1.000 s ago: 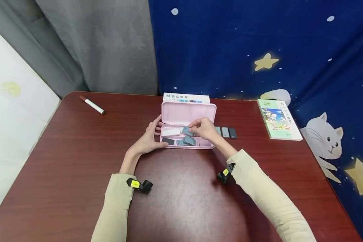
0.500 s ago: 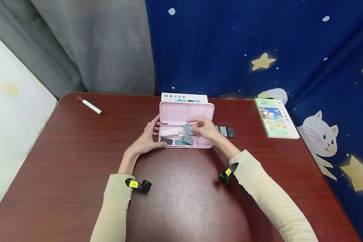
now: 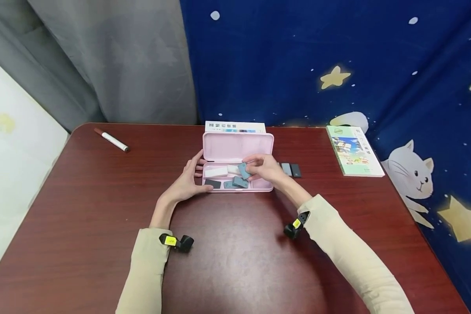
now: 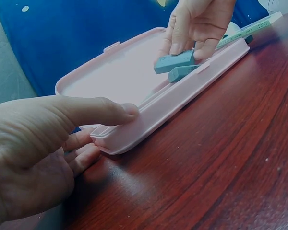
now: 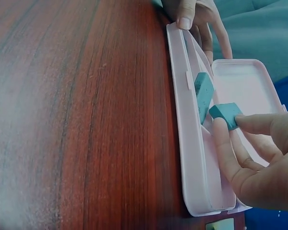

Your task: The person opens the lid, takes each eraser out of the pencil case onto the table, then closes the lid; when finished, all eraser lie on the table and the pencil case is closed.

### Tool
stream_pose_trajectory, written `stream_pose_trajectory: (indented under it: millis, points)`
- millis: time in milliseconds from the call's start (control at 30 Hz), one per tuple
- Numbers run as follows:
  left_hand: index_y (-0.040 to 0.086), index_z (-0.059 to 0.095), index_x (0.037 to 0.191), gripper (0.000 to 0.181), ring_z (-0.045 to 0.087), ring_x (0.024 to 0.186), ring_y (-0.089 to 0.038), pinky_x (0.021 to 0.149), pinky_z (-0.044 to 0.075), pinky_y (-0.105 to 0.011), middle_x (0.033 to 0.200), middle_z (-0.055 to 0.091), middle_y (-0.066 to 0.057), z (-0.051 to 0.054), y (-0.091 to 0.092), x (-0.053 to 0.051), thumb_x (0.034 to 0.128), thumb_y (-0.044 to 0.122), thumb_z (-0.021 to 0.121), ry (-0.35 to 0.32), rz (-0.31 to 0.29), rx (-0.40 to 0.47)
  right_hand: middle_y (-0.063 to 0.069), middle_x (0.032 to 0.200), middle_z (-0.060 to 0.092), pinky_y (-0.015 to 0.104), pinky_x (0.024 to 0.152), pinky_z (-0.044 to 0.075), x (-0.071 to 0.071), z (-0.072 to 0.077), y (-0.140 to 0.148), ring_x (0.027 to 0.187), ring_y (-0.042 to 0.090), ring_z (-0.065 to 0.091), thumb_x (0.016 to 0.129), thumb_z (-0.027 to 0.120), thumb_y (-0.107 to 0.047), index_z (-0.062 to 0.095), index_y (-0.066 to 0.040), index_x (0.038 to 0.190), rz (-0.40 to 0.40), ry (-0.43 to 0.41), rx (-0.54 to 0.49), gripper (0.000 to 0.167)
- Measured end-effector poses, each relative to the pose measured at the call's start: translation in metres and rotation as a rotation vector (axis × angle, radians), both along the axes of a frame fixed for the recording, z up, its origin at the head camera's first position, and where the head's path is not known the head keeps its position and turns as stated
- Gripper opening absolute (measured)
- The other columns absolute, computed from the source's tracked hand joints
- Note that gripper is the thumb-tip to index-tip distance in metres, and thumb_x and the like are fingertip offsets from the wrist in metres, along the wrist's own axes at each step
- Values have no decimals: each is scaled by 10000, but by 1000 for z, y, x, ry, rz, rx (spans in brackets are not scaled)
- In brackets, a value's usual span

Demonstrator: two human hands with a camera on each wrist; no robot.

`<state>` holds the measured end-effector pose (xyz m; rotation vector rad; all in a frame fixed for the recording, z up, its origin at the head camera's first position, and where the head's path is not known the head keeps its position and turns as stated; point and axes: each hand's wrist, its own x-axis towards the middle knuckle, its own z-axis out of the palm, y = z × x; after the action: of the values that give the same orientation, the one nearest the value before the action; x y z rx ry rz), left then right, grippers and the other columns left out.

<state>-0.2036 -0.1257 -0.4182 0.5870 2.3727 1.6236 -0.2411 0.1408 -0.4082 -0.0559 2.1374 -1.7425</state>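
Got this pink case (image 3: 262, 185) lying open, lid up. My left hand (image 3: 186, 183) is gripping its left end, thumb on the front rim. My right hand (image 3: 265, 168) is pinching a blue-grey block (image 3: 244, 170) over the case; can't tell if it's touching anything below. Back row has white blocks (image 3: 216, 172), one partly covered by what I'm holding. Front row: a dark slab (image 3: 213, 183) on the left, then overlapping blue-grey pieces (image 3: 240, 182). My hand cuts off the grey tiles (image 3: 286, 168) just right of the case, and the lid hides part of a book (image 3: 235, 127). Left wrist clearly shows the front clasp tab (image 4: 203, 66), barely readable from my head cam; the white ones can't be made out there.
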Motion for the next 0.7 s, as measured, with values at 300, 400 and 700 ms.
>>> stream_pose_trajectory:
  millis: [300,400,700]
  points:
    - [6,49,1533,1069,333,1247,-429,1040,335,-523,1392,269,-285,1,0,0,759,-22,785,6,-3,-2,176,958,636,399,710,571,1,-2,8,808,201,611,883,615,85,606,81,1175,-24,7,4,292]
    - [-4,51,1530,1070,334,1245,-434,1039,335,-528,1389,271,-292,0,-2,0,754,-29,787,7,3,-3,171,964,633,392,710,571,1,-2,10,801,180,607,886,617,72,607,80,1177,-19,1,12,291]
    - [-5,52,1529,1066,329,1245,-431,1041,334,-528,1388,271,-287,0,0,-1,755,-27,785,4,0,-1,150,934,600,419,733,564,2,2,24,749,156,614,897,593,78,577,117,1204,-51,-5,-36,311]
